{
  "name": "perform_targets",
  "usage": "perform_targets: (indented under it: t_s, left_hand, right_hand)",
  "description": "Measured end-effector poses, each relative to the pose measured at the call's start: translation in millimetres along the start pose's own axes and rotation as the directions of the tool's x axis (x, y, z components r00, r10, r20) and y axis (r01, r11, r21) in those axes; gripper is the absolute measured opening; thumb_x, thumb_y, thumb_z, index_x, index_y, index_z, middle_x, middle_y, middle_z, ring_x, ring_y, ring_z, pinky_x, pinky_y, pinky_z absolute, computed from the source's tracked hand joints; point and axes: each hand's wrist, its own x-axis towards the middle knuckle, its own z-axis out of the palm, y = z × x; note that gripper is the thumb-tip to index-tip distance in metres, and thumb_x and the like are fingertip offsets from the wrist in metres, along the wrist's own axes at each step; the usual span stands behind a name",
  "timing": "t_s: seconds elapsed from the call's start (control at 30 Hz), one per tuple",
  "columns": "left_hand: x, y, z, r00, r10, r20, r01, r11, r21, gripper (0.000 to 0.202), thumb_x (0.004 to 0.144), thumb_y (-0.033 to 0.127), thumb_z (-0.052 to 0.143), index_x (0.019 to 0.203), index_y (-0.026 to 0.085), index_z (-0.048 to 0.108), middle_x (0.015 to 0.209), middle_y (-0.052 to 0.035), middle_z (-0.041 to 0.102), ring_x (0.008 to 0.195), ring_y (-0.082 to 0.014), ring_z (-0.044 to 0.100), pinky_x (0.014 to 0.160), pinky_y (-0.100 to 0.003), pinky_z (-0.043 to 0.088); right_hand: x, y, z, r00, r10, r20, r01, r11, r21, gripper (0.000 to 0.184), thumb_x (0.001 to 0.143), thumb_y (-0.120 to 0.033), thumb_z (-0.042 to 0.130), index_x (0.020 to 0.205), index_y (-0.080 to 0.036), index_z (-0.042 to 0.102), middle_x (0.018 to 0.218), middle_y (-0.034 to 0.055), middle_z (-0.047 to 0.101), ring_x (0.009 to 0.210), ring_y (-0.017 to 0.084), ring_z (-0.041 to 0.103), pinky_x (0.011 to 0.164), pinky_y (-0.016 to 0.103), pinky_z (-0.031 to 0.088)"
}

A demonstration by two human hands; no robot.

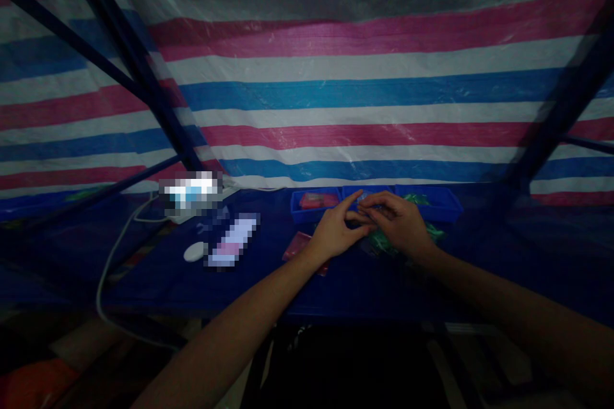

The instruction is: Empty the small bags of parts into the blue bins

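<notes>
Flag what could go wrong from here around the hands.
1. The right hand sits close over green pieces; a stray knock might scatter them.
2. The left hand and wrist overlap the red packet in view; if touching, they could drag it.
3. The white cable loops below table level; a snag might tug it.

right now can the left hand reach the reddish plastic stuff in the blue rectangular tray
Probably yes: the left hand is near the blue rectangular tray, and nothing visible blocks the reddish plastic stuff, though that hand looks occupied.
</notes>
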Motion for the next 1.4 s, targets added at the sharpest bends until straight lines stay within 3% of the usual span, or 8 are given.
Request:
perform_targets:
  t_s: [0.17,0.3,0.4,0.53,0.63,1.0,1.2,1.4]
  left_hand:
    - [3,-4,0.0,0.999,-0.016,-0.052,0.009,0.993,-0.12,0.073,0.087,0.022,0.076,0.154,0.02,0.044,0.099,-0.007,0.08,0.093,-0.0207,0.077,0.09,-0.036,0.058]
    - [3,-1,-4.2,0.993,0.049,-0.11,-0.058,0.995,-0.079,0.064,0.089,0.018,0.072,0.149,0.019,0.048,0.097,-0.0049,0.079,0.088,-0.0175,0.075,0.089,-0.034,0.058]
    - [3,-1,-8.5,0.986,0.063,-0.156,-0.07,0.997,-0.036,0.053,0.094,0.022,0.068,0.144,0.019,0.053,0.101,-0.0058,0.079,0.091,-0.0174,0.074,0.091,-0.035,0.057]
    - [3,-1,-12.2,0.981,0.066,-0.184,-0.057,0.997,0.053,0.033,0.095,0.028,0.067,0.127,0.018,0.067,0.101,-0.0063,0.079,0.091,-0.0187,0.074,0.087,-0.034,0.056]
    - [2,3,-12.0,0.982,0.086,-0.168,-0.068,0.992,0.109,0.025,0.094,0.03,0.068,0.115,0.017,0.072,0.103,-0.0074,0.078,0.09,-0.0197,0.073,0.081,-0.032,0.056]
    - [0,9,-13.3,0.987,0.131,-0.095,-0.11,0.974,0.2,0.011,0.089,0.02,0.066,0.098,0.018,0.072,0.093,-0.0035,0.076,0.084,-0.0177,0.07,0.079,-0.031,0.053]
    - [-1,11,-14.0,0.989,0.14,-0.05,-0.127,0.969,0.21,0.009,0.091,0.023,0.065,0.094,0.018,0.071,0.089,-0.0028,0.074,0.081,-0.017,0.068,0.077,-0.03,0.051]
    - [-1,13,-12.8,0.989,0.144,0.027,-0.147,0.97,0.193,0.007,0.083,0.018,0.07,0.09,0.017,0.069,0.087,-0.0017,0.072,0.081,-0.0168,0.066,0.077,-0.028,0.049]
  right_hand:
    - [-2,-7,5,0.999,0.034,0.022,-0.035,0.998,0.057,0.016,0.096,-0.032,0.064,0.109,-0.026,0.072,0.114,0.0077,0.075,0.108,0.027,0.071,0.097,0.047,0.058]
    - [-4,-4,6,0.996,0.079,0.035,-0.085,0.977,0.195,0.029,0.095,-0.036,0.068,0.123,-0.027,0.065,0.127,0.0089,0.069,0.119,0.027,0.068,0.106,0.046,0.056]
    - [-3,4,5,0.988,0.133,0.073,-0.147,0.961,0.232,0.032,0.094,-0.035,0.069,0.124,-0.027,0.063,0.13,0.0093,0.068,0.117,0.026,0.069,0.105,0.045,0.058]
    - [0,14,2,0.983,0.176,0.059,-0.185,0.958,0.218,0.036,0.091,-0.035,0.072,0.124,-0.023,0.063,0.117,0.0094,0.072,0.106,0.025,0.072,0.099,0.045,0.059]
    - [2,19,-1,0.982,0.173,0.08,-0.187,0.956,0.228,0.038,0.089,-0.034,0.074,0.124,-0.021,0.063,0.105,0.0081,0.072,0.101,0.023,0.072,0.096,0.043,0.06]
    - [-2,10,0,0.98,0.104,0.168,-0.127,0.984,0.129,0.033,0.092,-0.032,0.068,0.123,-0.025,0.062,0.107,0.0075,0.072,0.095,0.023,0.073,0.09,0.042,0.061]
    - [-2,8,-3,0.978,0.076,0.193,-0.091,0.993,0.07,0.031,0.09,-0.028,0.067,0.12,-0.024,0.064,0.104,0.007,0.071,0.093,0.023,0.071,0.089,0.042,0.059]
    - [-1,7,-6,0.955,0.091,0.281,-0.137,0.979,0.151,0.035,0.085,-0.024,0.07,0.119,-0.024,0.062,0.104,0.0058,0.07,0.095,0.022,0.07,0.091,0.04,0.058]
